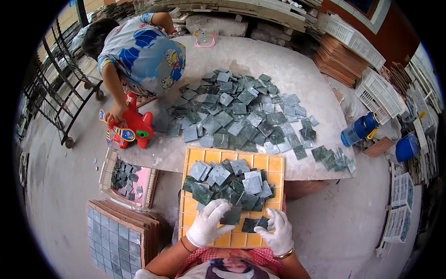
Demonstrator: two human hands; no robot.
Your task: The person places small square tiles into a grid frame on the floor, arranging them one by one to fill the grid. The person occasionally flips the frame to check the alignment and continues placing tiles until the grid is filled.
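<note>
My left hand [210, 224], in a white glove, pinches a dark green square stone tile [231, 215] between thumb and fingers. My right hand [278, 231], gloved too, has its thumb and fingers closed about another dark tile [262, 223]. A further dark tile [248, 226] lies just left of that one. Both hands are over the near part of a yellow gridded tray [195, 232] with raised ribs. A heap of loose green and grey tiles [219, 174] covers the tray's far half, beyond my fingers.
A large pile of tiles [239, 108] spreads over the pale table [288, 56]. A person [139, 51] bends at the left, one hand on a red toy plane [134, 122]. A blue bottle [360, 130] stands right; a tile crate [151, 186] and stacked tiled panels [114, 237] are left.
</note>
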